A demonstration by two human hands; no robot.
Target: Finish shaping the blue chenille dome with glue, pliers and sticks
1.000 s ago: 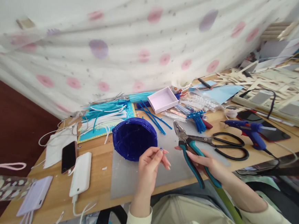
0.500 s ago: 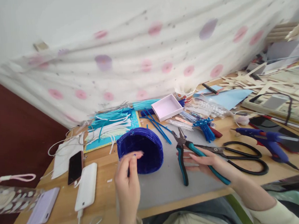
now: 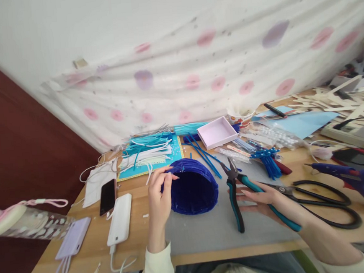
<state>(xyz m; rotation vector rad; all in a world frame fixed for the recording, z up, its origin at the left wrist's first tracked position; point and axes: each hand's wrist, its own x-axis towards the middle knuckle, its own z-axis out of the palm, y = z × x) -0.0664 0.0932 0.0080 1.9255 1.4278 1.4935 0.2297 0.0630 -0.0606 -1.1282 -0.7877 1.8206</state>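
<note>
A round, dark blue basket [image 3: 203,206] made of fuzzy strands lies tilted on a grey mat, its dark hollow facing me. My left hand [image 3: 160,193] is at the basket's left rim, thumb and fingers pinched together. What sits between those fingertips is too small to make out. In my right hand [image 3: 259,197] are pliers [image 3: 232,174] with black and teal handles. Their handles are spread, one lying across the palm under my thumb, and the jaws point away from me, parted, to the right of the basket.
Black-handled scissors [image 3: 322,203] and a blue glue gun [image 3: 345,172] lie to the right. Behind the basket are loose blue stems [image 3: 205,155], a pale box [image 3: 217,132] and teal pipe cleaners [image 3: 147,143]. A phone [image 3: 107,196] and white power bank [image 3: 121,219] lie left.
My left hand has moved from in front of the basket's opening to its left rim. The pliers stay in my right hand, handles still spread. The whole view has shifted left.
</note>
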